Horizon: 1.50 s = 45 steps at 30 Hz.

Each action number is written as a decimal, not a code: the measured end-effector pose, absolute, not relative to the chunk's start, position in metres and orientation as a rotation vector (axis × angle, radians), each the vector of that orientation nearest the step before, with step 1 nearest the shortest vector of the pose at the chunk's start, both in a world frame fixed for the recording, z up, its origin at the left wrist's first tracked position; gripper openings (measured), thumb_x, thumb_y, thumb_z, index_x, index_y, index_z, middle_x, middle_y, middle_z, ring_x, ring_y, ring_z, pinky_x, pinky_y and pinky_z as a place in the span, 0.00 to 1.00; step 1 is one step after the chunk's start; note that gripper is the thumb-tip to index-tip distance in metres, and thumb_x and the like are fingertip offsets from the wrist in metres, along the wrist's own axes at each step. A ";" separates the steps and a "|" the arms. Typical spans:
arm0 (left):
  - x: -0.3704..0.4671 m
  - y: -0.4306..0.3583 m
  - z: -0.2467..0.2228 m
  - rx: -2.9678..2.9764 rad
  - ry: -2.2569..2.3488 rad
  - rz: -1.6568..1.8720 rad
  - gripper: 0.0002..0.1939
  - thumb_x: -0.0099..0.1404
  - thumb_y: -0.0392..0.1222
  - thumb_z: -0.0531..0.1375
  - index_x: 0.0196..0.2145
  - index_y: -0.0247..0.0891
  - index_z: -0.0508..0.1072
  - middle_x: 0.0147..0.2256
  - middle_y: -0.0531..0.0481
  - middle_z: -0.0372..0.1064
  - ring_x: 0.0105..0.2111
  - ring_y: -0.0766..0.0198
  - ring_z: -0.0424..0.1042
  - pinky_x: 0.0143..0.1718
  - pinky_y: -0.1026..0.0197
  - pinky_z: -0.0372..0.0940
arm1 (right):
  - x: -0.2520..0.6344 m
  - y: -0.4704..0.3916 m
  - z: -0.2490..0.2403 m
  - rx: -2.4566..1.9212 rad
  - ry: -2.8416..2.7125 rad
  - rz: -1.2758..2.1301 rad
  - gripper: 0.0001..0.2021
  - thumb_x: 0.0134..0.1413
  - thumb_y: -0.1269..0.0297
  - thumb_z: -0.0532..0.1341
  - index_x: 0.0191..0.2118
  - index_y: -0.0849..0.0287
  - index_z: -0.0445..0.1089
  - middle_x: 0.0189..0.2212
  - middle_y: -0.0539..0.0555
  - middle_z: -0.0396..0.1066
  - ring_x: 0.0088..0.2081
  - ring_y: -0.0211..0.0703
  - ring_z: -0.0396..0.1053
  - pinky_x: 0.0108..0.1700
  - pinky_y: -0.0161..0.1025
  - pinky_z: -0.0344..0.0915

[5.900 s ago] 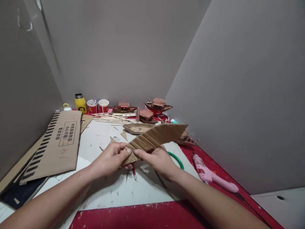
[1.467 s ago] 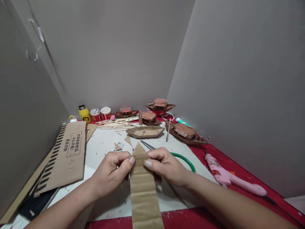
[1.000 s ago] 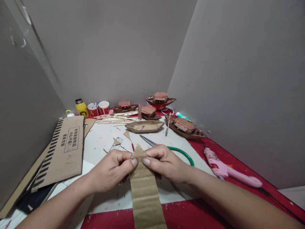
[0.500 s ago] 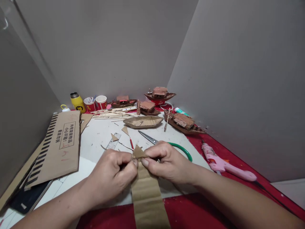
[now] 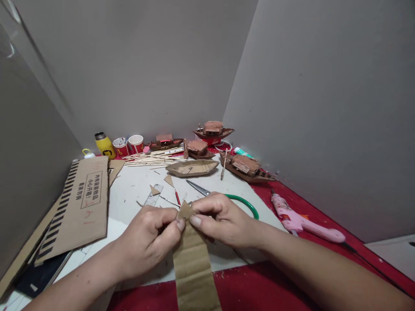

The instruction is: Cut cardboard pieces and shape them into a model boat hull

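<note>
Both hands pinch a long brown cardboard strip (image 5: 193,263) near its pointed far end, and its lower part runs down out of the picture. My left hand (image 5: 151,242) grips the left edge between thumb and forefinger. On the right edge, my right hand (image 5: 223,218) does the same, with the pointed tip showing between them. Scissors (image 5: 241,201) with green handles lie just beyond my right hand, partly covered by it. Past the fingers are a red pencil-like stick (image 5: 177,197), a clear ruler (image 5: 152,196) and small cardboard triangles (image 5: 168,180).
An unpainted cardboard boat hull (image 5: 193,167) lies further back, near brown model boats (image 5: 246,166) and thin wooden sticks (image 5: 152,157). A pink glue gun (image 5: 301,222) rests at right. Printed cardboard (image 5: 81,207) is stacked at left; a yellow bottle (image 5: 105,146) and paper cups (image 5: 136,144) stand behind.
The strip's pointed end, which stood folded with a crease between my fingers, now looks flatter in line with the strip. Both hands keep their hold; the whole view has shifted slightly.
</note>
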<state>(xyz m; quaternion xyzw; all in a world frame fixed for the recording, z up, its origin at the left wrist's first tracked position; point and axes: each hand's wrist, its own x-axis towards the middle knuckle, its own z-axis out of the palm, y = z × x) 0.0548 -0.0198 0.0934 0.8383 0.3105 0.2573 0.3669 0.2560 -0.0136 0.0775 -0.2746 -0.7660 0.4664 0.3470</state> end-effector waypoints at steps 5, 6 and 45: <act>0.059 -0.022 0.087 2.212 0.850 0.735 0.18 0.67 0.35 0.49 0.20 0.40 0.50 0.18 0.60 0.42 0.18 0.72 0.46 0.21 0.65 0.46 | 0.253 -0.016 0.080 -0.790 -2.038 1.019 0.18 0.54 0.69 0.55 0.17 0.56 0.49 0.15 0.43 0.45 0.19 0.30 0.44 0.20 0.31 0.45; 0.060 -0.022 0.085 2.228 0.870 0.759 0.18 0.66 0.35 0.50 0.20 0.40 0.50 0.18 0.60 0.42 0.18 0.72 0.46 0.21 0.65 0.45 | 0.253 -0.017 0.080 -0.815 -2.035 0.993 0.18 0.53 0.69 0.56 0.17 0.56 0.48 0.16 0.43 0.44 0.19 0.31 0.43 0.21 0.31 0.45; 0.056 -0.002 0.069 1.528 0.821 0.656 0.19 0.66 0.52 0.55 0.26 0.36 0.73 0.18 0.55 0.60 0.18 0.69 0.57 0.24 0.65 0.57 | 0.248 -0.002 0.060 -0.970 -1.494 1.450 0.19 0.49 0.48 0.65 0.27 0.62 0.69 0.16 0.45 0.63 0.15 0.30 0.59 0.17 0.28 0.56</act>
